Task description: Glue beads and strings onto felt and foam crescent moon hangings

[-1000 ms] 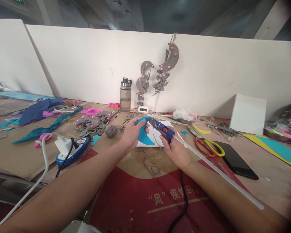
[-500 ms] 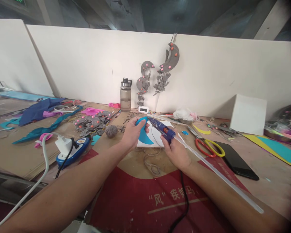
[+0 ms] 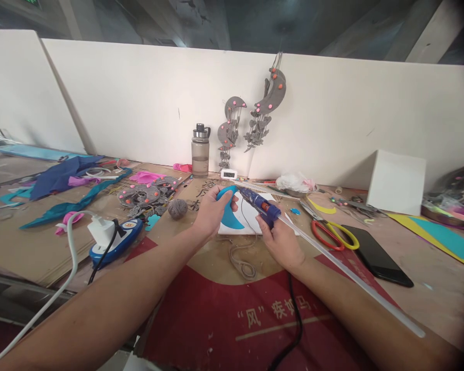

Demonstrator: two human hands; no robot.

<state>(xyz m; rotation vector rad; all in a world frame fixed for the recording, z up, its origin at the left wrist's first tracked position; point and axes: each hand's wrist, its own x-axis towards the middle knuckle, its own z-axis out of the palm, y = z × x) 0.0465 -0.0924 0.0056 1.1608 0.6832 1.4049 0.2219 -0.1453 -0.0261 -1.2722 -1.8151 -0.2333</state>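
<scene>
Pinched between the thumb and fingers of my left hand (image 3: pixel 212 210) is a blue felt crescent moon (image 3: pixel 231 216), held above a white sheet (image 3: pixel 251 219). My right hand (image 3: pixel 281 241) is wrapped round a dark blue hot glue gun (image 3: pixel 261 205), its nozzle pointing left at the upper tip of the crescent. Whether the nozzle touches the felt I cannot tell. A long clear glue stick (image 3: pixel 355 277) sticks out of the gun's back, over my right forearm. Grey yarn (image 3: pixel 244 263) trails from the sheet onto the cardboard.
Scissors (image 3: pixel 334 234) and a black phone (image 3: pixel 379 255) lie at the right. A blue power strip (image 3: pixel 121 239), a ball of grey yarn (image 3: pixel 178 208) and felt scraps (image 3: pixel 77 206) are at the left. Behind stand a water bottle (image 3: pixel 200 154) and a small clock (image 3: pixel 229 174).
The glue gun and my right hand have shifted very slightly to the right. My left hand and the felt crescent stay almost still.
</scene>
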